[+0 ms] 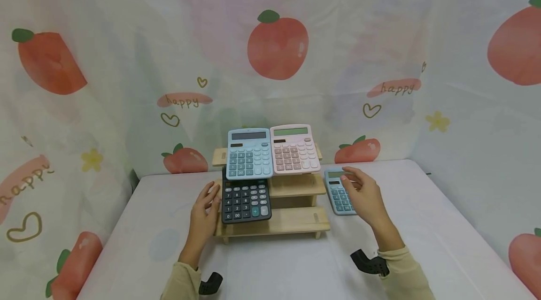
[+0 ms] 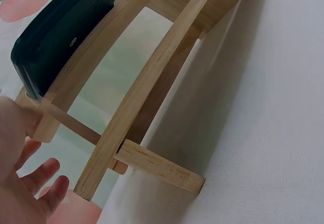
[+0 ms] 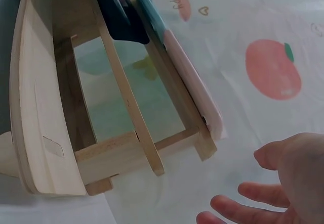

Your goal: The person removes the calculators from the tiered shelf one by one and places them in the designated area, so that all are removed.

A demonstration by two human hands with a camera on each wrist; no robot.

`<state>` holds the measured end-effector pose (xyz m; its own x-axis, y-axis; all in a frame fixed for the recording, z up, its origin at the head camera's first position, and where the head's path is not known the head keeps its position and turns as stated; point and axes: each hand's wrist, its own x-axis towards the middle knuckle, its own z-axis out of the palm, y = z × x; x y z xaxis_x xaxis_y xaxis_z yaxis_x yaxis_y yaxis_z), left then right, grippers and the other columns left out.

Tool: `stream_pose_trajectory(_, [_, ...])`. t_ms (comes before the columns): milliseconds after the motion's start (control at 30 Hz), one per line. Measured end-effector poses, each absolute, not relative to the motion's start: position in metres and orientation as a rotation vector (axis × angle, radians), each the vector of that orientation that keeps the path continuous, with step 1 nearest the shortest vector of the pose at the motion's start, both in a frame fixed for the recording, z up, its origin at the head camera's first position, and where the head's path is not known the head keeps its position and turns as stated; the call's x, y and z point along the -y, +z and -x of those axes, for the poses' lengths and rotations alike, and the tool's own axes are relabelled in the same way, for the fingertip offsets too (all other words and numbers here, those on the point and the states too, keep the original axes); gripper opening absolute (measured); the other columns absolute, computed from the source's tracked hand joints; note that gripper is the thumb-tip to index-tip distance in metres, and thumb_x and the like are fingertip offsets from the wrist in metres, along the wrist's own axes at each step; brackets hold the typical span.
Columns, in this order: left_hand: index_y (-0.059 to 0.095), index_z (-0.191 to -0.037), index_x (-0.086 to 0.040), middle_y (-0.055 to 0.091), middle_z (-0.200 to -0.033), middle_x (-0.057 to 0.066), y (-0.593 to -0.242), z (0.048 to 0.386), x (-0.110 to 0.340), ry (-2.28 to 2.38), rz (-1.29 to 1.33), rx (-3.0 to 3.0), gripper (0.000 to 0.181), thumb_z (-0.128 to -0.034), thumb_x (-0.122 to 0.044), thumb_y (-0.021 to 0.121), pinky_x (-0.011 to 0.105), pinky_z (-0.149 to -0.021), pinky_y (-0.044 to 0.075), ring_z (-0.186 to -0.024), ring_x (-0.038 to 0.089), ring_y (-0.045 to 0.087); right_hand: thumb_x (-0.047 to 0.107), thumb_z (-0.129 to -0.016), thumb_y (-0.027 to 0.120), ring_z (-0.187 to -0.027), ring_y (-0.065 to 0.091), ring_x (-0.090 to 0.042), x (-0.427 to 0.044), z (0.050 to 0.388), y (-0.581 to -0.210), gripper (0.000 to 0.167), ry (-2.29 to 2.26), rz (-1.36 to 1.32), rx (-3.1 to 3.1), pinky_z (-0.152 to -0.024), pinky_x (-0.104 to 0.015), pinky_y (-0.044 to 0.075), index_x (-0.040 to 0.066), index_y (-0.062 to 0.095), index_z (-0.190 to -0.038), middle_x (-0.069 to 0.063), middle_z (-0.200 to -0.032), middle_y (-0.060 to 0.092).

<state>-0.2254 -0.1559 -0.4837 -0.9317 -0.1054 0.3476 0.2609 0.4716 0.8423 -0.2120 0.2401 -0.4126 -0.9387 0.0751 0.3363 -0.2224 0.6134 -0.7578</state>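
Observation:
On a tiered wooden stand (image 1: 276, 222), a light blue calculator (image 1: 250, 154) and a pink calculator (image 1: 296, 150) lean side by side on the top tier. Below them leans a black calculator (image 1: 245, 201), its upper part hidden behind the blue one. My left hand (image 1: 204, 213) is at the stand's left side, beside the black calculator; in the left wrist view its fingers (image 2: 43, 176) are loosely bent and grip nothing. Right of the stand, a second blue calculator (image 1: 338, 192) lies on the table, partly covered by my right hand (image 1: 367, 199). That hand's fingers (image 3: 238, 209) are spread with nothing between them.
The stand's front and middle tiers continue to the right of the black calculator. A white cloth covers the table (image 1: 287, 267). A printed curtain (image 1: 329, 56) hangs close behind the stand and along both sides. Each wrist carries a black mount (image 1: 369, 262).

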Motion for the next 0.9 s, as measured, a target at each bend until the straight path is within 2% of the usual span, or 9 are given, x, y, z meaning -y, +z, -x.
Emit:
stream_pose_trajectory(267, [0.055, -0.144, -0.002, 0.045, -0.158, 0.012, -0.482, 0.224, 0.155, -1.452, 0.134, 2.351, 0.041, -0.1041, -0.013, 0.056, 0.053, -0.101, 0.05, -0.146, 0.034, 0.043, 0.018, -0.105, 0.055, -0.115, 0.066, -0.044, -0.224, 0.211, -0.413, 0.04, 1.25, -0.192, 2.504, -0.095, -0.057, 0.054, -0.003, 0.056, -0.138, -0.029, -0.128, 0.066])
stream_pose_trajectory(467, [0.055, -0.143, -0.002, 0.047, -0.157, 0.012, -0.483, 0.225, 0.155, -1.437, 0.138, 2.351, 0.041, -0.1039, -0.014, 0.056, 0.052, -0.098, 0.051, -0.145, 0.034, 0.044, 0.018, -0.104, 0.057, -0.111, 0.069, -0.039, -0.214, 0.207, -0.41, 0.039, 1.265, -0.231, 2.512, -0.092, -0.048, 0.056, -0.002, 0.057, -0.137, -0.025, -0.122, 0.069])
stream_pose_trajectory(733, [0.058, -0.141, -0.001, 0.05, -0.154, 0.014, -0.486, 0.225, 0.155, -1.379, 0.131, 2.346, 0.04, -0.1025, -0.011, 0.058, 0.043, -0.09, 0.054, -0.139, 0.036, 0.05, 0.017, -0.102, 0.059, -0.105, 0.071, -0.034, -0.195, 0.2, -0.411, 0.036, 1.274, -0.317, 2.51, -0.086, -0.036, 0.056, 0.0, 0.06, -0.135, -0.02, -0.117, 0.072])
stream_pose_trajectory(900, [0.059, -0.141, -0.002, 0.05, -0.154, 0.014, -0.487, 0.226, 0.154, -1.38, 0.127, 2.34, 0.04, -0.1024, -0.012, 0.059, 0.038, -0.089, 0.054, -0.139, 0.035, 0.05, 0.016, -0.101, 0.061, -0.104, 0.071, -0.03, -0.186, 0.197, -0.413, 0.036, 1.283, -0.388, 2.505, -0.083, -0.028, 0.056, -0.001, 0.061, -0.133, -0.017, -0.12, 0.072])
